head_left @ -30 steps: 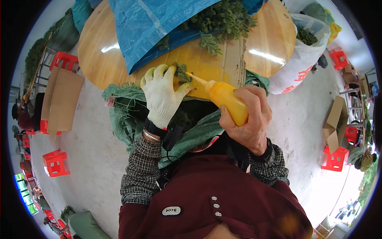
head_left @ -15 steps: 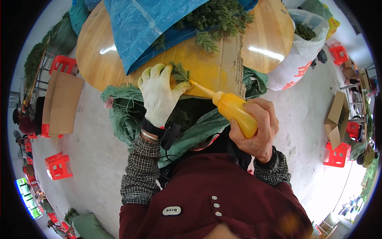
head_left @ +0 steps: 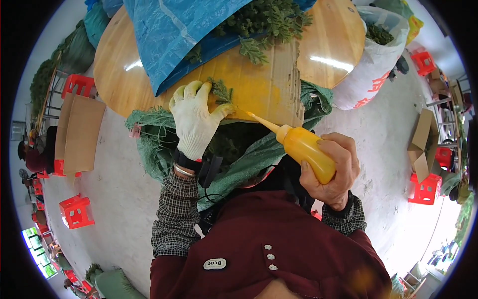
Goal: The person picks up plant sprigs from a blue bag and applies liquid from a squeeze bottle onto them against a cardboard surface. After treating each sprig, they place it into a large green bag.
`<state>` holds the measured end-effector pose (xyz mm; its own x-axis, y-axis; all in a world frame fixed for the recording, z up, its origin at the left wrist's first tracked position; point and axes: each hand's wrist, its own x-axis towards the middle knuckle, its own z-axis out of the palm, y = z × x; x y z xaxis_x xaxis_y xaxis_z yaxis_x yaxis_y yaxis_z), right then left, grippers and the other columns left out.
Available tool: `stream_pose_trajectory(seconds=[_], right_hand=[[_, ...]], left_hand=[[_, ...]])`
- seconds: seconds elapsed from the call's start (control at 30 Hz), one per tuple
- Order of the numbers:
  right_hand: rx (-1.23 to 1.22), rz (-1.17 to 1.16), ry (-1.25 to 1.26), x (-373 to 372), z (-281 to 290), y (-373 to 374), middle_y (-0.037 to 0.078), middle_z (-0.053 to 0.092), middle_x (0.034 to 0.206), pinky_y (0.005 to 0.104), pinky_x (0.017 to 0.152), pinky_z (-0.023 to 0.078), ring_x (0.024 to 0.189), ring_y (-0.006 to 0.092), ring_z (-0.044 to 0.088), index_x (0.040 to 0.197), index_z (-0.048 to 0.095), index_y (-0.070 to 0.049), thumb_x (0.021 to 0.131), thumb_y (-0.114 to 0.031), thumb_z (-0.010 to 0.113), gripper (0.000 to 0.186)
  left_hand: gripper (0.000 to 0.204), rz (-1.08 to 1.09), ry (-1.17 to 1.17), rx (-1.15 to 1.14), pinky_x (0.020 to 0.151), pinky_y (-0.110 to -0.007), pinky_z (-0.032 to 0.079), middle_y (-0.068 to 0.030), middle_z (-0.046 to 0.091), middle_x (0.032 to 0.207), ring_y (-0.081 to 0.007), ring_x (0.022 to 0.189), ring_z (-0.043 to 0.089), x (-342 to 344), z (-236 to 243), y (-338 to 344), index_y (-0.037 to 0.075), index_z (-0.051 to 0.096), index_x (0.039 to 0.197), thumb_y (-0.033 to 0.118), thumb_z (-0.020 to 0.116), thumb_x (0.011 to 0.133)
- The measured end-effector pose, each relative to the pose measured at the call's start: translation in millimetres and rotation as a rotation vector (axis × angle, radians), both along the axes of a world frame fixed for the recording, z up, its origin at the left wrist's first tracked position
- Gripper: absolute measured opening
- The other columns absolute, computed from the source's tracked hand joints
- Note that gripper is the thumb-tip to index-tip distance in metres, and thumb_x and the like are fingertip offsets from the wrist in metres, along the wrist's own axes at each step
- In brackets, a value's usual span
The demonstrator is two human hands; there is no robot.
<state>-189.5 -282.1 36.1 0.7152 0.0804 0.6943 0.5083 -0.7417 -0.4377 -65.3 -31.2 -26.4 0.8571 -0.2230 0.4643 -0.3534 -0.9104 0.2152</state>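
My gloved left hand [head_left: 194,114] rests on a yellow-stained cardboard sheet [head_left: 271,74], fingers curved over its surface. Its thumb presses by the lower end of a small green sprig [head_left: 220,92], which lies between thumb and forefinger. The bare right hand [head_left: 334,167] is wrapped round a squeeze bottle [head_left: 308,152] filled with yellow liquid. The bottle tilts up and left; its long thin nozzle tip is over the cardboard, a little right of the thumb and apart from the sprig. Yellow stains mark the glove's fingertips.
A blue plastic sheet [head_left: 174,40] and piled green sprigs [head_left: 266,25] cover the table's far part. The round wooden table [head_left: 117,70] shows on both sides. An open green woven sack [head_left: 154,154] hangs before me. A white sack [head_left: 356,82] and red stools [head_left: 76,211] stand around.
My right hand has drawn the bottle right and toward me, so its nozzle has left the sprig's end. The left hand stays over the sprig; the whole view has shifted slightly.
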Motion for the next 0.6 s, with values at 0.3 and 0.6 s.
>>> stream_pose_trajectory(seconds=[0.3, 0.6], right_hand=[[0.024, 0.046, -0.086, 27, -8, 17, 0.021, 0.063, 0.093, 0.0354, 0.065, 0.055, 0.076, 0.03, 0.066, 0.104, 0.059, -0.001, 0.065, -0.007, 0.077, 0.044], [-0.006, 0.029, -0.043, 11, -10, 3, 0.021, 0.063, 0.094, 0.0354, 0.064, 0.055, 0.076, 0.0301, 0.065, 0.104, 0.058, -0.001, 0.065, -0.007, 0.076, 0.043]], left_hand=[[0.067, 0.012, 0.033, 0.012, 0.098, -0.048, 0.036, -0.0108, 0.058, 0.121, -0.0332, 0.115, 0.049, -1, 1, -2, 0.001, 0.064, 0.117, 0.044, 0.081, 0.069], [0.066, 0.012, 0.023, 0.018, 0.098, -0.048, 0.036, -0.0109, 0.058, 0.121, -0.0331, 0.115, 0.049, -1, 2, -1, 0.001, 0.064, 0.117, 0.043, 0.081, 0.069]])
